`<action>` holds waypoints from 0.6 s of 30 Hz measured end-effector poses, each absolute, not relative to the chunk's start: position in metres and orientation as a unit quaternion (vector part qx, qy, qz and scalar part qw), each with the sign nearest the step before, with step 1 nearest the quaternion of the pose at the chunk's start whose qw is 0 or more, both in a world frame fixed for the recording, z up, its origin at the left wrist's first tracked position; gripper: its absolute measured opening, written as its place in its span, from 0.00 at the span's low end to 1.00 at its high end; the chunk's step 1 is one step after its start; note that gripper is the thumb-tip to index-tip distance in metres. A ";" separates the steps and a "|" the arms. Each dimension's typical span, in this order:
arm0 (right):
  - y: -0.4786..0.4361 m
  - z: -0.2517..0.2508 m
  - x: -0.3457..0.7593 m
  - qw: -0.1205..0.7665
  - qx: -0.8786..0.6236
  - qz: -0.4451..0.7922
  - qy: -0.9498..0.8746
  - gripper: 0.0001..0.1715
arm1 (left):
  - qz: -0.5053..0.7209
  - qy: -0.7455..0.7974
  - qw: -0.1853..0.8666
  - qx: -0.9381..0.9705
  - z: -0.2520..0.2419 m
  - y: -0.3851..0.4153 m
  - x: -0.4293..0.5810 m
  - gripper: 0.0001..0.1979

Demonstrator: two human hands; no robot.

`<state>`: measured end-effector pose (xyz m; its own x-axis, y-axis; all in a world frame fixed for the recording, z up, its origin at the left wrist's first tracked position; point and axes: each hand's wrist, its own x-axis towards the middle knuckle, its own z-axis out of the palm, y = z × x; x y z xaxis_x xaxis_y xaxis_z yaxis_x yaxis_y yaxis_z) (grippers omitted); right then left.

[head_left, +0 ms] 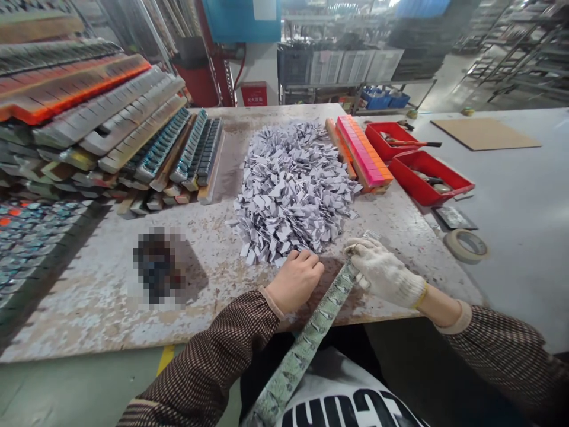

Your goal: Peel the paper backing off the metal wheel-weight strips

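My right hand, in a white knit glove, is closed around the upper end of a long green-grey slotted bar. The bar slants down toward my lap, with evenly spaced notches along its face. Bare and curled, my left hand rests at the near edge of a heap of small white paper-like pieces. Its fingers are closed and their tips are turned away, so whatever they hold is hidden. The left hand is apart from the bar, a little to its left.
Stacked slotted bars crowd the table's left side. Pink and orange bars lie right of the heap. Further right are red trays with tools, a tape roll and a brown board. A pixelated object stands at left front.
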<state>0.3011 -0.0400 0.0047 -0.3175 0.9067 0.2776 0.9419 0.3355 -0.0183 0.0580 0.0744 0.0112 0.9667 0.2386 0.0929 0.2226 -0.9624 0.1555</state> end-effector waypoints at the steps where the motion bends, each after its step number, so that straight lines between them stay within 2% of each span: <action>1: -0.040 0.004 0.301 0.123 -0.571 -0.074 -0.808 0.14 | 0.076 0.133 0.114 0.982 0.010 0.074 0.055 0.07; 6: -0.047 -0.003 0.286 0.185 -0.584 -0.098 -0.784 0.06 | 0.182 0.243 0.311 0.901 0.002 0.072 0.040 0.11; 8: -0.050 -0.005 0.277 0.206 -0.586 -0.083 -0.779 0.06 | 0.227 0.277 0.458 0.814 0.000 0.073 0.036 0.16; 11: -0.052 -0.003 0.265 0.233 -0.586 -0.069 -0.773 0.03 | 0.263 0.289 0.631 0.670 0.002 0.073 0.033 0.12; 12: -0.053 -0.001 0.261 0.247 -0.590 -0.070 -0.765 0.05 | 0.269 0.290 0.662 0.636 0.004 0.071 0.032 0.12; 15: -0.053 0.004 0.249 0.321 -0.597 -0.045 -0.734 0.14 | 0.283 0.295 0.736 0.541 0.014 0.060 0.033 0.19; 18: -0.051 0.003 0.230 0.386 -0.587 0.037 -0.711 0.11 | 0.275 0.285 0.781 0.483 0.025 0.046 0.034 0.22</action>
